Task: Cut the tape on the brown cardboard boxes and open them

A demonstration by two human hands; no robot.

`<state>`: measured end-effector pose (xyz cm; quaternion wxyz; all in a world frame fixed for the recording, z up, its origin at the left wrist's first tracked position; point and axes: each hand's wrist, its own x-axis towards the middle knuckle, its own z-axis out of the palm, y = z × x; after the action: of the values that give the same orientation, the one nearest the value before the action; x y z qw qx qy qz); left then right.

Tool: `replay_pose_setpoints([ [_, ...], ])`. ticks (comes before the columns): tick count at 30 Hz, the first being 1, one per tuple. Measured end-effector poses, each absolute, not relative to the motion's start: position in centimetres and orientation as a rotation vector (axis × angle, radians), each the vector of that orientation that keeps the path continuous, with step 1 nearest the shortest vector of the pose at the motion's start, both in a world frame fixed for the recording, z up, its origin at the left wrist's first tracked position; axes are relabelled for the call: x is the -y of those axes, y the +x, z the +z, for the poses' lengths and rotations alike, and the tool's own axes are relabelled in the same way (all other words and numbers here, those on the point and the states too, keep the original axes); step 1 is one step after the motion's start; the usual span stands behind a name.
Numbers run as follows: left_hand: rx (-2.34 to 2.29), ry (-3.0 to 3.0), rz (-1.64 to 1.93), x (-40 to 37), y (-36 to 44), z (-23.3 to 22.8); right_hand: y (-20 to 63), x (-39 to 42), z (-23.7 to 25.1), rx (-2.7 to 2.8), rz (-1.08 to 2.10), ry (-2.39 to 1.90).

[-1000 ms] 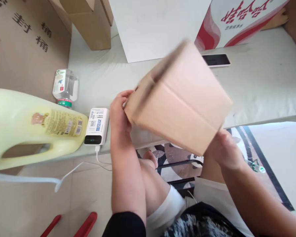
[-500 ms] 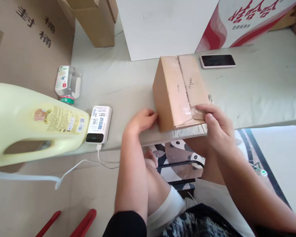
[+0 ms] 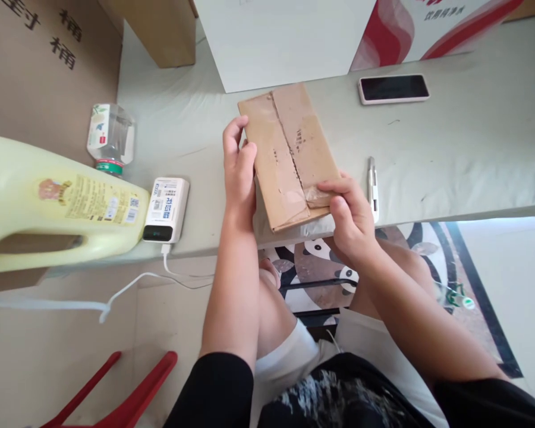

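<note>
A brown cardboard box (image 3: 294,148) is between my two hands, its taped top facing me with a slit running along the middle seam. My left hand (image 3: 241,163) grips the box's left edge, thumb on the near side. At the lower right corner, my right hand (image 3: 350,211) pinches the box by its top flap and loose tape. Just right of that hand a utility knife (image 3: 373,187) lies on the cloth-covered table (image 3: 450,154). The undersides of the box and several fingertips are hidden.
A phone (image 3: 393,89) lies at the back right. White cartons (image 3: 285,41) stand behind the box. To the left are a power bank (image 3: 166,208) with a cable, a clear plastic bottle (image 3: 116,139) and a large yellow jug (image 3: 62,208). Red chair parts (image 3: 134,392) show below.
My left hand has moved up and taken hold of the box's left edge. The box has turned and shifted left, its top tilting toward me. The utility knife has come into view.
</note>
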<state>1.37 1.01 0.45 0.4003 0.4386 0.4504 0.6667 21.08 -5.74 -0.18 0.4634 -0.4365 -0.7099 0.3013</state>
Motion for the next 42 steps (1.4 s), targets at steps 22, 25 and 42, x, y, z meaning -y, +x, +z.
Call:
replay_pose_setpoints([
  [22, -1.059, 1.042, 1.658, -1.4, 9.0, -0.5, 28.0, 2.3, -0.9, 1.809, 0.642, -0.854],
  [25, -1.053, 1.092, 1.663, -1.8, 9.8, -1.3, 28.6, 1.3, -1.1, 1.742, 0.672, -0.825],
  [42, -1.106, 1.127, 1.609, -1.8, 9.9, -2.3, 34.3, -1.1, -3.3, 1.77, 0.625, -1.537],
])
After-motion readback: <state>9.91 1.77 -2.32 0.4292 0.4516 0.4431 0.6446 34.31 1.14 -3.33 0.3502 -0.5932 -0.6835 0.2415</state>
